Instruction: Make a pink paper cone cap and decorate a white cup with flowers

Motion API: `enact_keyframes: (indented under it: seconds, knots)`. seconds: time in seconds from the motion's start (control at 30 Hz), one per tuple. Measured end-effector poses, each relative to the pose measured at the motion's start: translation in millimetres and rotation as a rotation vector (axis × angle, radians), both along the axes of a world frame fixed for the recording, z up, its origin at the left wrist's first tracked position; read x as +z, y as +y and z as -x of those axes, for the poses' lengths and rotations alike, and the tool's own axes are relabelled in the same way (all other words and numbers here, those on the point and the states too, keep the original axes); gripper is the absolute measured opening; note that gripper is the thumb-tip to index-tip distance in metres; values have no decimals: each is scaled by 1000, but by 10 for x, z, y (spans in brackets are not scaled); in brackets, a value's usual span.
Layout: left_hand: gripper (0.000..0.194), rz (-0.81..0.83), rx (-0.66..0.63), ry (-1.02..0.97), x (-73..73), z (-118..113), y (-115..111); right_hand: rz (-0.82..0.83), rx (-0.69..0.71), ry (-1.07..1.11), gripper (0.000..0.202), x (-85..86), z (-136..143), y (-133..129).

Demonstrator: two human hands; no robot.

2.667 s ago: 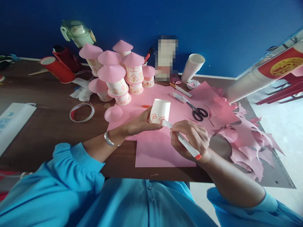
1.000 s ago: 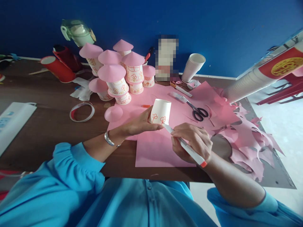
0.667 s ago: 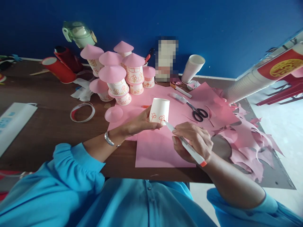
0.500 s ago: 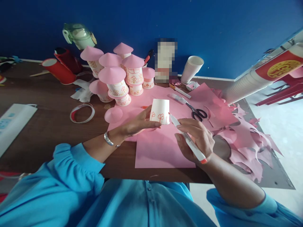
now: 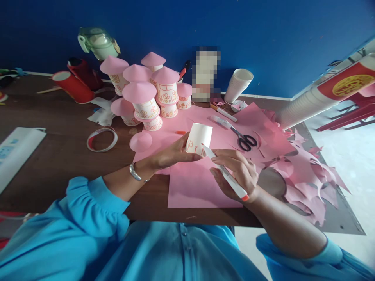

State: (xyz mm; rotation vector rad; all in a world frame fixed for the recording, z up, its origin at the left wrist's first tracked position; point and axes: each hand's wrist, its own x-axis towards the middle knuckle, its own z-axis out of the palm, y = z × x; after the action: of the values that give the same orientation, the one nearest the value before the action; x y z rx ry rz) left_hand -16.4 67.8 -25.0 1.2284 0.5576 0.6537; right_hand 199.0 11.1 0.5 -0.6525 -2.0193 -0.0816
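A white paper cup (image 5: 200, 134), turned upside down and tilted, is in my left hand (image 5: 174, 152), closed around its left side and rim. Orange-red flower shapes run along the lower part of the cup. Between the fingers of my right hand (image 5: 238, 171) is a white felt-tip marker (image 5: 227, 175) with an orange end. Its tip is at the cup's lower right wall, beside a drawn stem. Under both hands lies pink paper (image 5: 199, 187). An orange marker cap (image 5: 180, 132) rests just behind my left thumb.
Decorated cups with pink cone roofs (image 5: 139, 93) cluster at back left, near a tape roll (image 5: 102, 139) and a loose pink cone (image 5: 140, 142). Scissors (image 5: 246, 141), another marker (image 5: 227, 114), stacked cups (image 5: 238, 86) and pink paper scraps (image 5: 307, 175) lie to the right.
The cup has turned and tilted in my left hand, so different drawn flowers face me. My right hand has moved left and the marker tip is now against a lower spot on the cup.
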Motion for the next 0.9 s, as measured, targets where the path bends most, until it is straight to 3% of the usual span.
enact_keyframes:
  seconds: [0.27,0.6,0.9]
  knots:
    - [50,-22,38,15,-45,15,-3,10,-84,49,16,-11,-23,-23]
    - [48,-46,47,87,112,0,-36,-11,-54,14,17,31,-7,3]
    - [49,-28,45,36,6,-5,-11,-13,-10,-7,18,30,0,15]
